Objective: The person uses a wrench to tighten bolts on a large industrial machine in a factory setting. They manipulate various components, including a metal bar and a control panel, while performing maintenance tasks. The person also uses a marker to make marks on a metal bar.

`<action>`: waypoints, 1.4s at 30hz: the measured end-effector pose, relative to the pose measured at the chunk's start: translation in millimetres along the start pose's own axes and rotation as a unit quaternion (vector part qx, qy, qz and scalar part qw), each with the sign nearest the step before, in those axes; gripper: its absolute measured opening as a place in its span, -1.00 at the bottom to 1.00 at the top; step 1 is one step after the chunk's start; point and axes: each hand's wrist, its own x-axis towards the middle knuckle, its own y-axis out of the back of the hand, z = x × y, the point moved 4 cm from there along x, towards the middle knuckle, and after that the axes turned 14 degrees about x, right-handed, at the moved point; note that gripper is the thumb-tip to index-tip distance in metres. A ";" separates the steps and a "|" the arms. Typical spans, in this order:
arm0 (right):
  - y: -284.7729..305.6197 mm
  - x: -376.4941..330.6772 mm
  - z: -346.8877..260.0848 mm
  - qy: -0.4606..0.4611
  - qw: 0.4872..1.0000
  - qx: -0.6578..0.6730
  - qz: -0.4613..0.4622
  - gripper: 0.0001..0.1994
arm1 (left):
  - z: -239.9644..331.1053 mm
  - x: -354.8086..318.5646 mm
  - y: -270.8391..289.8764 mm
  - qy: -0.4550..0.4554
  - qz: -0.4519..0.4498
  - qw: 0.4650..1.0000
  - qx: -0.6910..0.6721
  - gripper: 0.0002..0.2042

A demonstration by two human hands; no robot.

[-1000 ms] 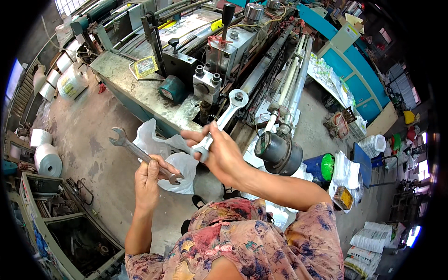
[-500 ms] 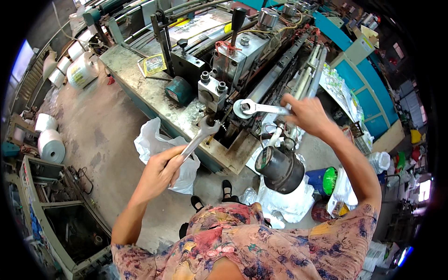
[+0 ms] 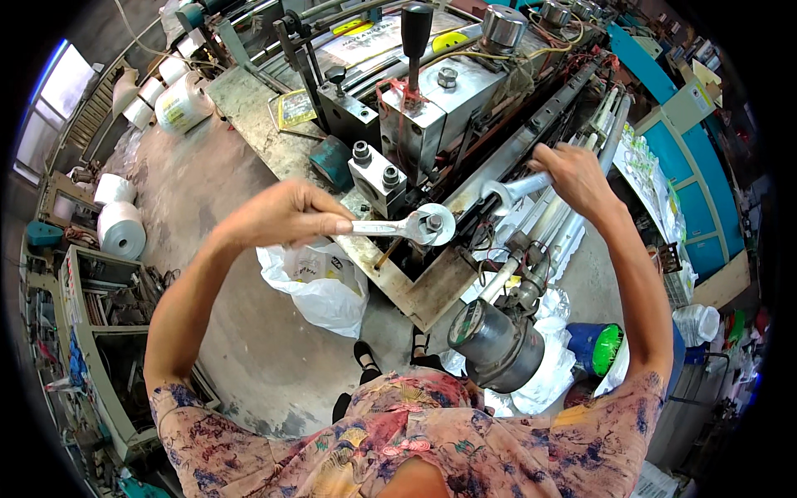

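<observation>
My left hand is closed around the handle of an open-end wrench. That wrench's jaw sits at the bolt head or nut in the middle of a round steel washer at the machine's near end. To the right, my right hand grips a second open-end wrench. Its jaw points left and hangs apart from the washer, over the machine's rails. A steel block with two bolts stands just beyond the left wrench.
A black-handled lever rises from a metal block behind. Near the machine's corner are a dark motor and a white plastic bag on the floor. White film rolls lie at left; a blue bucket stands at right.
The right wrench has come off the washer's bolt and moved right. The left wrench has swung from beside the bolted block onto that bolt. The view has shifted slightly.
</observation>
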 end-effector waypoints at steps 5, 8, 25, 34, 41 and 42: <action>-1.0 -44.1 -7.8 -0.070 0.997 0.029 0.003 -0.79 | 9.8 13.1 21.6 0.016 -0.024 1.000 -0.002 -0.77; -0.9 -80.7 -5.1 -0.120 0.992 0.044 0.001 -0.81 | 6.2 -4.3 -30.0 0.050 -0.037 0.998 -0.029 -0.75; 5.3 -104.1 -4.8 -0.326 0.779 0.535 0.020 -0.71 | 178.1 74.5 -164.0 -0.162 0.012 0.757 -0.633 -0.66; 55.2 -87.5 -64.9 -0.298 0.832 0.426 0.196 -0.67 | 32.7 -36.8 42.0 -0.119 0.472 0.872 -0.045 -0.70; 69.1 5.8 -117.7 -0.249 0.916 0.207 0.236 -0.61 | 22.8 52.2 102.0 -0.115 0.160 0.980 -0.023 -0.69; 66.2 10.0 -121.6 -0.215 0.928 0.172 0.250 -0.62 | 29.1 60.2 106.5 -0.121 0.137 0.983 -0.019 -0.69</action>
